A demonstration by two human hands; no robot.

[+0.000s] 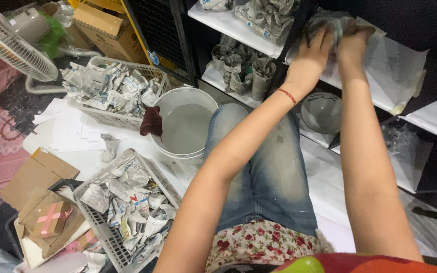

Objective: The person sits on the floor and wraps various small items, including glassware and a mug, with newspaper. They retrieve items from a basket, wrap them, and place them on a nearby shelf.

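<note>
Both hands work together in the head view: the left hand (313,55) and right hand (352,48) are clamped side by side on a crumpled grey newspaper-wrapped bundle (330,23), pressed on the white paper-lined shelf (395,71) at upper right. Below, a white plastic bucket of grey water (187,126) with a dark brown rag (151,121) on its rim sits by the knee. A careless elbow or knee could likely tip it, soaking the grey plastic baskets of newspaper-wrapped pieces (122,202).

White bucket (164,101) of grey water; two baskets (95,216) of crumpled newspaper.
</note>
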